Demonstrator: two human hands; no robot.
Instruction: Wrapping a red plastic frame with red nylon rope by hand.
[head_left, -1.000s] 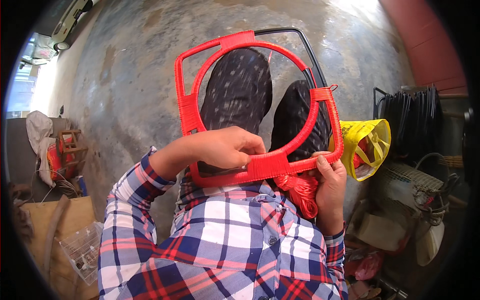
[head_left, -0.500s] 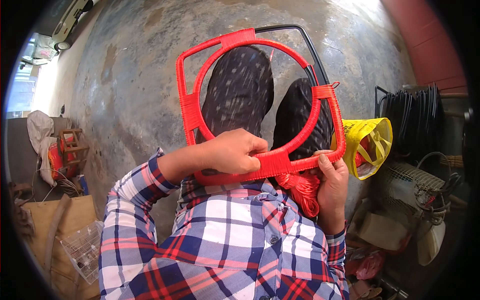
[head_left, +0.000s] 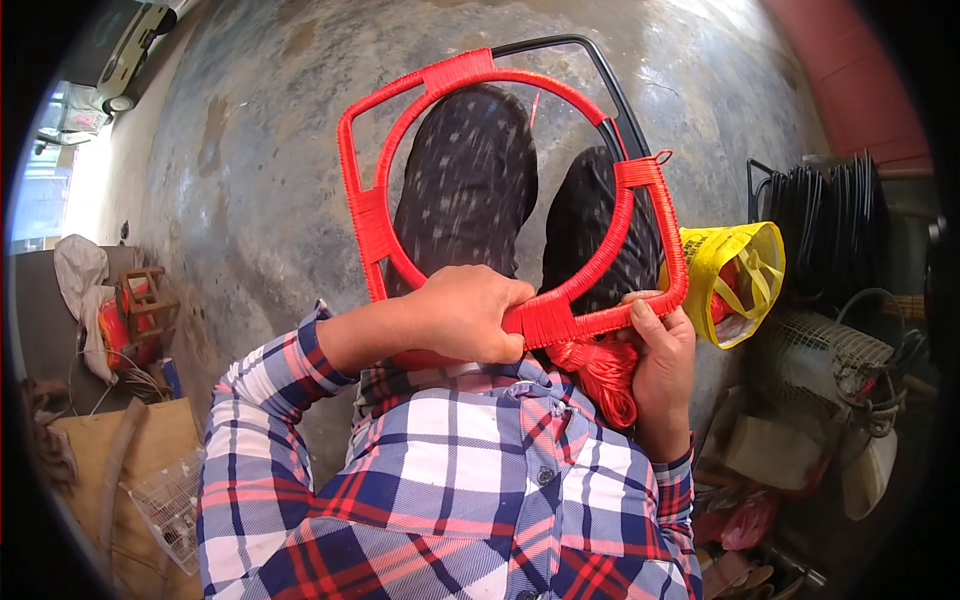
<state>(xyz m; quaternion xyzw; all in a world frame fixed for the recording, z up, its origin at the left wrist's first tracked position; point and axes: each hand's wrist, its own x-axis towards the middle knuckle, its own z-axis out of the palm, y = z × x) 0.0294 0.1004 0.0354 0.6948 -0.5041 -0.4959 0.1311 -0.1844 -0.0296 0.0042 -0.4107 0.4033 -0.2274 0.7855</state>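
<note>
A rounded-square frame [head_left: 367,225] with a ring inside it rests over my thighs. Red cord is wrapped tightly around most of it; bare black metal [head_left: 618,90] shows at the far right corner. A small loop of cord sticks out on its right side. My left hand [head_left: 465,315] is closed on the near side, left of the wide wrapped joint. With thumb and fingers, my right hand [head_left: 660,352] grips the near right corner. A skein of red cord [head_left: 605,380] hangs between the frame and my right hand, against my shirt.
To the right stands a yellow bag [head_left: 735,285] with red material inside. Beyond it are several black metal frames [head_left: 825,235] stacked together, and a wire mesh basket [head_left: 825,350]. On the left lie a wooden board [head_left: 150,440] and a white wire rack [head_left: 172,505].
The frame has shifted slightly left and away from me. My left hand has turned a little, its fingers now lower over the near bar. My right hand keeps its hold on the corner.
</note>
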